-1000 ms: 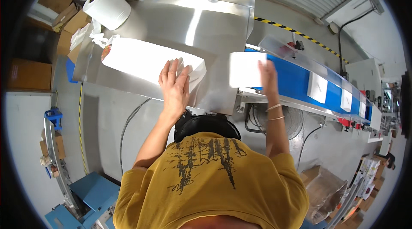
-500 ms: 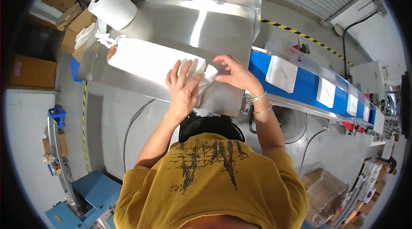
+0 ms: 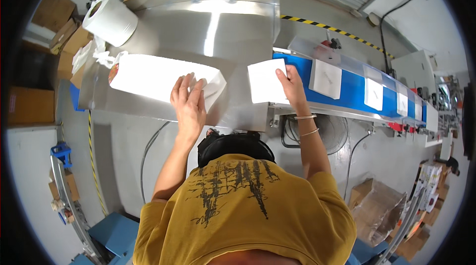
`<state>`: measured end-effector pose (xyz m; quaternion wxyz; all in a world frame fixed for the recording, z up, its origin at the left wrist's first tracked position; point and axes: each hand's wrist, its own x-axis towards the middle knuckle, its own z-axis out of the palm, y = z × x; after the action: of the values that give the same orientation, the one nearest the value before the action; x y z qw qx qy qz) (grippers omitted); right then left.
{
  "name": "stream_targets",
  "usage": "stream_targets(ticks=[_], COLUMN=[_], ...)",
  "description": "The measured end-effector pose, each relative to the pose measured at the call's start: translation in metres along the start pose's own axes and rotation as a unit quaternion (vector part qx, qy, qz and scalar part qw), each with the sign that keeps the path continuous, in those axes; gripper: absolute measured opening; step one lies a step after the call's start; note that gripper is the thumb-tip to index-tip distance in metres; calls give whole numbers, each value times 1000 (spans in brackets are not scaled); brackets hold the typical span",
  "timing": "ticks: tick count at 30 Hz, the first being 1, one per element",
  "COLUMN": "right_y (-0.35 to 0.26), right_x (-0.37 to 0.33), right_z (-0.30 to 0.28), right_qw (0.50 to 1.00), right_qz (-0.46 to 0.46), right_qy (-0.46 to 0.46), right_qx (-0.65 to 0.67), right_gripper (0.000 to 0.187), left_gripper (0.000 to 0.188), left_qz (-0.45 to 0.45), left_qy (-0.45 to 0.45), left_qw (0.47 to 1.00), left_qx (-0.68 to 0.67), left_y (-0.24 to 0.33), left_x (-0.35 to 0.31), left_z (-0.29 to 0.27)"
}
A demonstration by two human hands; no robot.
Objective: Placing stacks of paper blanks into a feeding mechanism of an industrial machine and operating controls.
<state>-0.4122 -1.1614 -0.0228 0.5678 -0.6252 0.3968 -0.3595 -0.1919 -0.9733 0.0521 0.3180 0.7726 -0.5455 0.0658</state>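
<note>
My right hand [image 3: 292, 89] pinches the right edge of a thin white square sheet [image 3: 265, 84] between thumb and fingers. The sheet lies across the join between the steel table and the start of the blue conveyor belt. My left hand [image 3: 189, 103] rests its outstretched fingers on the right end of a long white stack [image 3: 148, 74], where the end pieces lean loose. The stack lies lengthwise on the steel table [image 3: 238, 32]; whether it is paper or thin packets I cannot tell.
Several white squares with small grey marks ride spaced out on the blue belt [image 3: 300, 69], beneath a clear guard [image 3: 362, 64]. A large white roll [image 3: 119, 22] stands at the table's back left. A floor fan [image 3: 329, 136] sits below the conveyor. Cardboard boxes [image 3: 32, 103] are at far left.
My right hand has moved right from the stack's end to the belt's start, bringing a white sheet. The left hand stays at the stack. The squares on the belt have shifted right.
</note>
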Motion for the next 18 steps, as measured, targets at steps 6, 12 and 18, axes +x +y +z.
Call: stream_targets(ticks=[6,12,18], right_y=[1,6,-62], right_x=[18,20,7], right_z=[-38,-63,64], right_qw=[991,760,947], right_qz=[36,-81,-119], right_qy=[119,256,-270], right_qx=[-50,-592,-126], right_gripper=[31,42,43], left_gripper=[31,32,33], left_qz=[-5,-8,18], left_qy=[0,-2,-28], left_qw=[1000,1000,999], left_qx=[16,-2,-9], left_y=[-2,-1,0], left_x=[-1,2,1], left_z=[-4,-2,-2])
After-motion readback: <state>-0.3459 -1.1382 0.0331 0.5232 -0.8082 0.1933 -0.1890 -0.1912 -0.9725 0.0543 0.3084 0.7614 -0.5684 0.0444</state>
